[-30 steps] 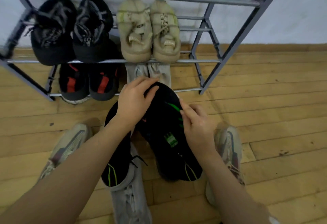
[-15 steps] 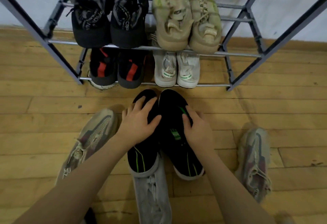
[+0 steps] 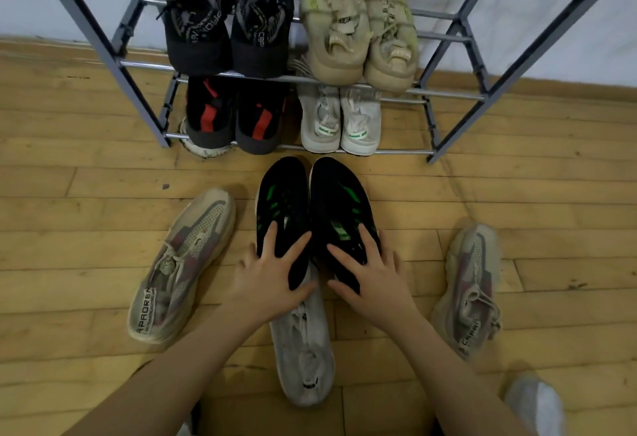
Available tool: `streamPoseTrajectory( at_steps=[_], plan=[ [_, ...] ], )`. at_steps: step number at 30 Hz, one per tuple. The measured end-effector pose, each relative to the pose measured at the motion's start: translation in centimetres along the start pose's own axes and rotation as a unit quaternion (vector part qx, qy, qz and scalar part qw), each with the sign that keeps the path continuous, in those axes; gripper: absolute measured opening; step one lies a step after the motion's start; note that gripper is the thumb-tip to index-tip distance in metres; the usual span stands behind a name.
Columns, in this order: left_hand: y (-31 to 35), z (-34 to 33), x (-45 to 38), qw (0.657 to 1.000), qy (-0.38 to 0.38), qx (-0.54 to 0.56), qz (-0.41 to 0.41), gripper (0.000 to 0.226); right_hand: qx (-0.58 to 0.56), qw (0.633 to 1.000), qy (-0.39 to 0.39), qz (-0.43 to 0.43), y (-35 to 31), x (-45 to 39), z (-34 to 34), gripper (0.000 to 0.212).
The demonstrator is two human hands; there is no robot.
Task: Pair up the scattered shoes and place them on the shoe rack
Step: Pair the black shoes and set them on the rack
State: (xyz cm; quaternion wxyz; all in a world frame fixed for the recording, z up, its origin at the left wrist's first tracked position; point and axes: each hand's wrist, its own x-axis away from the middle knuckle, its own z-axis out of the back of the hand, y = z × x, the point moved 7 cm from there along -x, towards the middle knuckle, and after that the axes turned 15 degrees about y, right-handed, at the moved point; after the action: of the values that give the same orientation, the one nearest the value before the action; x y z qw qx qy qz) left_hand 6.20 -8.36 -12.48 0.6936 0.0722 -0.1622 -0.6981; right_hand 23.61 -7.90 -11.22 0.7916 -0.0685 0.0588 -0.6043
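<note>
Two black shoes with green marks stand side by side on the wooden floor, toes toward the shoe rack (image 3: 458, 94). My left hand (image 3: 272, 277) grips the heel of the left black shoe (image 3: 282, 194). My right hand (image 3: 374, 273) grips the heel of the right black shoe (image 3: 339, 194). A beige-and-pink sneaker (image 3: 182, 263) lies to the left, and its match (image 3: 472, 290) lies to the right. A grey shoe (image 3: 305, 349) lies between my arms, its toe under the left black shoe.
The grey metal rack holds a black pair (image 3: 229, 18) and a tan pair (image 3: 358, 28) on the upper tier, and a black-and-red pair (image 3: 234, 115) and a white pair (image 3: 341, 122) below. A white wall stands behind. A grey sock-like shape (image 3: 534, 404) shows at bottom right.
The right black shoe went from tilted up to flat beside the left one. Both hands slid back from the toes to the heels.
</note>
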Motion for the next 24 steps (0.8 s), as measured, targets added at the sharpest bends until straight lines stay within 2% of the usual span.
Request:
streamPoseTrajectory(
  at_steps=[6, 10, 13, 15, 20, 24],
  plan=[
    [0.2, -0.2, 0.4, 0.998, 0.044, 0.038, -0.015, 0.065, -0.005, 1.0, 0.008, -0.002, -0.8, -0.1, 0.2, 0.055],
    [0.2, 1.3, 0.4, 0.994, 0.079, 0.074, -0.015, 0.058, -0.074, 0.994, 0.085, 0.007, -1.7, -0.6, 2.5, 0.041],
    [0.0, 3.4, 0.5, 0.989, 0.107, 0.1, -0.006, 0.054, -0.152, 0.977, 0.147, -0.02, -2.6, -0.9, 4.5, 0.034],
    [-0.3, 5.0, 0.9, 0.986, 0.123, 0.11, 0.005, 0.053, -0.188, 0.969, 0.161, -0.019, -3.7, -1.3, 5.7, 0.034],
    [-2.0, 10.3, 2.6, 0.971, 0.162, 0.167, 0.049, 0.051, -0.209, 0.962, 0.172, 0.018, -7.3, -2.1, 8.9, 0.033],
    [-2.6, 15.1, 4.1, 0.963, 0.201, 0.171, 0.056, 0.048, -0.228, 0.948, 0.216, 0.053, -9.9, -2.9, 12.9, 0.032]
  ],
)
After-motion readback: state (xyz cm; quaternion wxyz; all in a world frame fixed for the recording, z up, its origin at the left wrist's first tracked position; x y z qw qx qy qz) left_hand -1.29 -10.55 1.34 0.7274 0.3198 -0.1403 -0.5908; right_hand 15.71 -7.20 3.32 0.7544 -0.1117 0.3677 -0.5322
